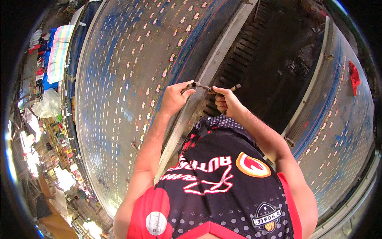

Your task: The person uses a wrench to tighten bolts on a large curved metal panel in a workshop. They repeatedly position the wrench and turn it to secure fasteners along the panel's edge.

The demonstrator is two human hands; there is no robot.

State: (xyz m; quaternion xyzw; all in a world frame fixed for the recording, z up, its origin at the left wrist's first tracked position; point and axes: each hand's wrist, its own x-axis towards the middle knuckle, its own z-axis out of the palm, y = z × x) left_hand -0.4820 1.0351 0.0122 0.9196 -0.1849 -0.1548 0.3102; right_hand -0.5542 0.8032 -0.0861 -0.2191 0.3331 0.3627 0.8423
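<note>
Over the pale rail (220, 51), my left hand (174, 98) pinches the metal tool (205, 87), my right hand (227, 102) grips its other end; underway, I'd judge, not finished.

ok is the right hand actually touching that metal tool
Touching: the head view shows the right hand curled directly around the metal tool, with no gap between them.

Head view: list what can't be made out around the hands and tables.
In the head view:
Metal tool: part hidden by the gripping right hand.
Left table: far end cut off by the picture's top edge.
Pale printed motifs: details too small.
Dark gap between tables: contents lost in shadow.
</note>
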